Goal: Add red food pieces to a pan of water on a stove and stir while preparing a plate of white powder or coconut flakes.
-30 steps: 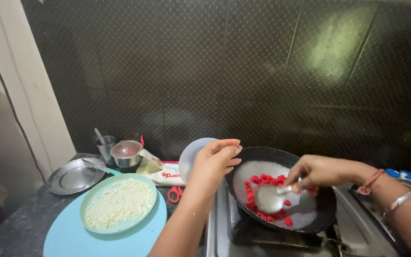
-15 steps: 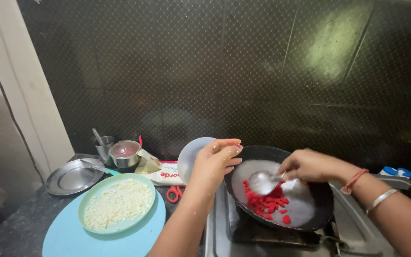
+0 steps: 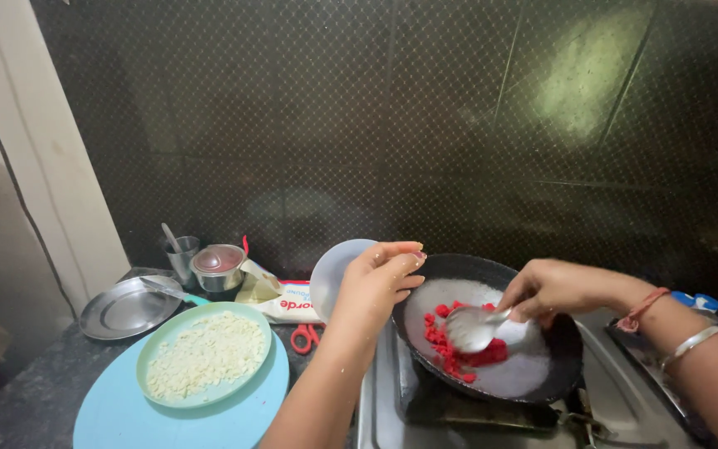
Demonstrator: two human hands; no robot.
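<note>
The dark pan (image 3: 558,357) sits on the stove at the right end of the desk (image 3: 10,407), holding a bed of white grains with a heap of red pieces (image 3: 459,353) gathered left of centre. The red is not yet mixed in; most of the white shows plain, so the stirring looks barely begun. The right hand (image 3: 554,287) is closed on the handle of a metal spoon (image 3: 471,328), whose bowl rests among the red pieces. The left hand (image 3: 380,278) hovers over the pan's left rim, fingers drawn together and pinched, holding nothing I can make out.

Toward the desk's front left edge, a green plate (image 3: 168,391) of chopped white bits rests on a blue board (image 3: 251,420). Behind it lie an empty steel plate (image 3: 126,309), a steel cup (image 3: 184,254) with a utensil in it and a lidded small pot (image 3: 219,266). Red scissors (image 3: 305,337) lie beside a white packet (image 3: 288,303).
</note>
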